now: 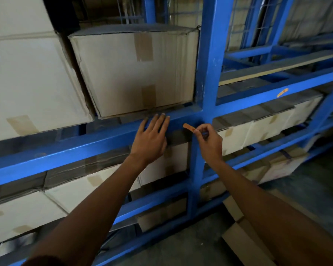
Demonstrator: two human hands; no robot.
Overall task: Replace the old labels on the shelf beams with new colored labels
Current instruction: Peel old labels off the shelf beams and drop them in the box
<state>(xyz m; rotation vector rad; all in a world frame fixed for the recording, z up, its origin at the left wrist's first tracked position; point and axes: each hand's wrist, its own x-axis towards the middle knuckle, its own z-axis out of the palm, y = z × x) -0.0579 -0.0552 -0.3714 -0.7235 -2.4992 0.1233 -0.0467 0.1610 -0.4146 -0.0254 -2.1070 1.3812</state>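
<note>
A blue shelf beam [104, 139] runs across the rack at chest height. My left hand [152, 139] lies flat on it with straight fingers, just left of the blue upright post [210, 73]. My right hand [210, 139] pinches one end of a small orange label [189, 127] between thumb and fingertips, holding it in front of the beam close to the post. A second orange label [282, 92] is stuck on the upper beam of the bay to the right.
Taped cardboard boxes [138, 72] fill the shelves above and below the beam. More boxes [258, 127] sit in the right bay. Flat cardboard sheets [244, 239] lie on the concrete floor at the lower right.
</note>
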